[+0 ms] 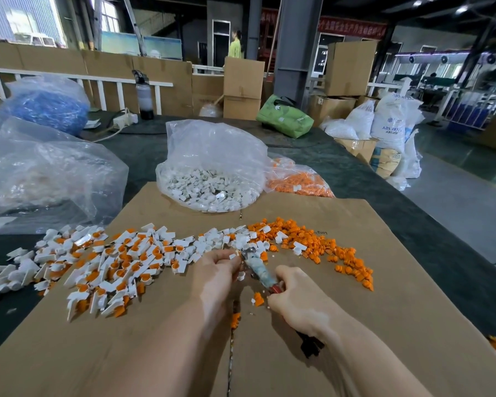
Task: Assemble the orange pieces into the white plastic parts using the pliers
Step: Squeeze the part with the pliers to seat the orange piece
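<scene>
My right hand (294,299) grips the handles of the pliers (259,269), whose taped jaws point up-left toward my left hand (216,267). My left hand pinches a small white plastic part (233,255) at the jaw tips. Loose orange pieces (321,247) lie scattered on the right of the cardboard sheet (355,325). Loose white parts (235,239) sit just beyond my hands. A spread of white parts with orange pieces inside (112,265) covers the left. Two orange pieces (259,299) lie between my wrists.
A clear bag of white parts (209,179) stands at the far edge of the cardboard, a bag of orange pieces (298,181) to its right. Crumpled clear bags (46,170) lie at the left. The table edge runs along the right; boxes and sacks stand beyond.
</scene>
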